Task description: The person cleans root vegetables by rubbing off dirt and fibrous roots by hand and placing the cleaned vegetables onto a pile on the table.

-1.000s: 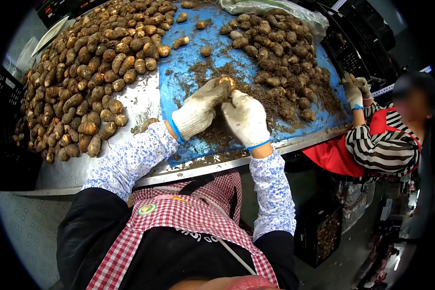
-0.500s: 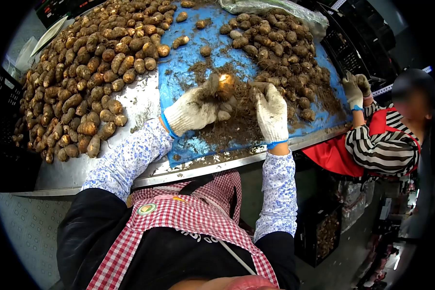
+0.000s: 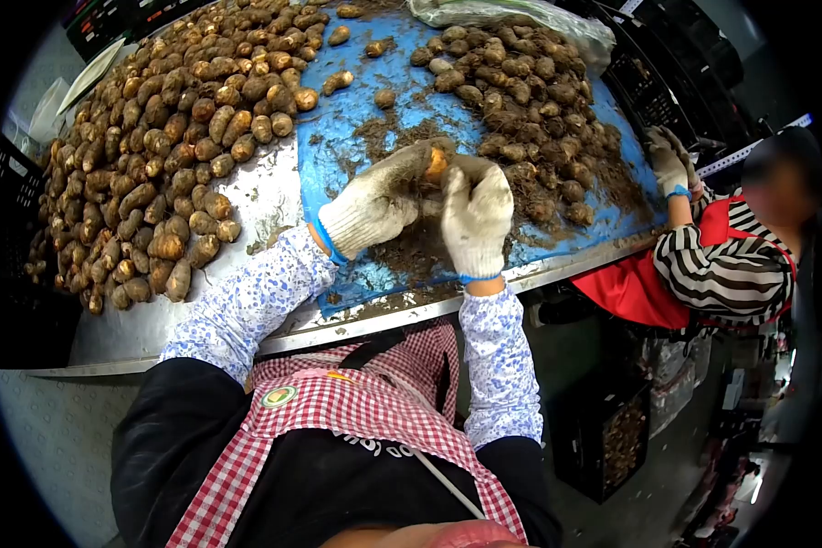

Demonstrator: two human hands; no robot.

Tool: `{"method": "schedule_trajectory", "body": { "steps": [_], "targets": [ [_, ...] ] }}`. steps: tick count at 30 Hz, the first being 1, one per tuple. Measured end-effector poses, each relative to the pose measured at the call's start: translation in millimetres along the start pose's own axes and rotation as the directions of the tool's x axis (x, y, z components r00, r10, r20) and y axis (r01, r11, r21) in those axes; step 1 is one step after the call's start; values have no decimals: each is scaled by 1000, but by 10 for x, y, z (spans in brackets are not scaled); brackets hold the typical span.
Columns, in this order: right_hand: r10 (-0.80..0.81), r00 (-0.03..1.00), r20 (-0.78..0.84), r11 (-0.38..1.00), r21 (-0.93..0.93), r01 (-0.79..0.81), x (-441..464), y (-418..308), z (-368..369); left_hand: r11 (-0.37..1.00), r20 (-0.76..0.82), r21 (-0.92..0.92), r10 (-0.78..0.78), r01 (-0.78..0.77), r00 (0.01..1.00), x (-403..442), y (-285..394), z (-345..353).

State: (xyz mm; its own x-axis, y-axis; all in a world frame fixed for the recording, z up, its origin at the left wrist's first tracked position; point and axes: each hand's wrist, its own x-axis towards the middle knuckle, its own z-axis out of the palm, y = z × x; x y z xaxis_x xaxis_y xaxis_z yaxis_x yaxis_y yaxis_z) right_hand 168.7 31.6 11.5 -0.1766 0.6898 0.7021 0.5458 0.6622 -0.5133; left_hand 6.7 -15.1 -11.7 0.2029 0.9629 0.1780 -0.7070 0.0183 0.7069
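Observation:
My left hand (image 3: 374,199), in a soiled white glove, is closed around a brown tuber (image 3: 437,164) with a pale orange end. Against the tuber's right side is my right hand (image 3: 478,205), gloved too, its fingers curled; whether they pinch anything is hidden. Both hands are over the blue sheet (image 3: 338,142), above loose soil and root hairs. To the right lies a heap of hairy, soil-covered tubers (image 3: 543,110). A larger pile of cleaner tubers (image 3: 155,164) covers the left of the table.
A metal table edge (image 3: 365,340) runs in front of me. At the right stands a person in a red apron (image 3: 644,283), gloved hands at the table's far edge. A black crate (image 3: 603,438) is on the floor. Clear plastic (image 3: 521,16) lies at the back.
My right hand moved away from the tuber to the right, then came back against it. My left hand kept hold and turned it. The other person's hands shifted slightly.

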Motion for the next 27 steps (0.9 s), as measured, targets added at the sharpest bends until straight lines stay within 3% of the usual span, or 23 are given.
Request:
{"method": "schedule_trajectory", "body": {
  "steps": [1,2,3,4,6,7,8,9,10,11,12,13,15,16,18,20,21,22,23,25,26,27],
  "targets": [
    [151,988,40,987,56,-153,6,192,43,1000,-12,23,-3,3,1000,9,8,34],
    [294,952,88,948,104,-302,2,381,89,996,76,-85,-21,28,997,-8,37,43],
    [292,956,32,947,132,-294,-6,430,105,980,166,-188,-28,60,986,-16,91,68],
    [290,957,-24,946,159,-283,-10,464,115,987,212,-138,-54,84,976,-6,171,102],
    [254,967,-29,967,6,-254,-85,322,-23,975,167,207,42,-76,985,-73,246,221],
    [257,963,81,905,330,-269,-85,159,-91,919,151,373,78,-130,985,-133,242,260],
    [222,959,175,737,614,-283,-71,54,-137,996,67,29,-86,85,994,-103,267,249],
    [154,957,247,486,824,-291,-17,-63,-175,977,165,210,9,-44,986,-91,303,291],
    [306,897,319,251,882,-399,41,-284,-167,911,276,368,83,-185,958,-85,358,349],
    [180,934,308,667,660,-346,9,-341,-204,961,124,278,-53,16,991,-81,366,370],
    [166,936,311,711,621,-332,-14,-297,-196,973,-33,132,-186,189,982,-78,374,393],
    [146,938,316,752,580,-313,0,-281,-203,933,-40,329,-140,146,989,-81,377,393],
    [252,909,332,923,198,-329,74,-344,-305,735,-29,675,-52,58,998,-109,385,387],
    [323,891,319,934,42,-354,69,-179,-184,737,8,676,-6,-1,1000,-106,348,340],
    [343,929,141,921,141,-362,-106,285,58,537,64,837,93,-104,994,-116,386,352],
    [361,908,213,878,251,-408,-109,293,-54,367,80,921,146,-129,986,-85,409,313],
    [399,856,327,644,565,-516,-117,300,-60,393,51,915,112,-91,992,-94,430,309],
    [390,807,443,296,770,-565,-120,285,-46,418,26,907,74,-55,997,-95,467,321],
    [326,831,450,300,785,-543,-164,241,-91,438,8,899,38,-24,999,-82,490,328],
    [195,867,458,297,815,-498,46,-500,-342,414,-15,910,11,10,1000,-72,474,328],
    [46,936,349,694,663,-282,1,-403,-312,394,-36,919,-9,36,999,-93,479,356],
    [-142,942,304,925,379,17,-29,-331,-282,374,-61,925,-31,68,998,-122,472,366]
  ]
}}
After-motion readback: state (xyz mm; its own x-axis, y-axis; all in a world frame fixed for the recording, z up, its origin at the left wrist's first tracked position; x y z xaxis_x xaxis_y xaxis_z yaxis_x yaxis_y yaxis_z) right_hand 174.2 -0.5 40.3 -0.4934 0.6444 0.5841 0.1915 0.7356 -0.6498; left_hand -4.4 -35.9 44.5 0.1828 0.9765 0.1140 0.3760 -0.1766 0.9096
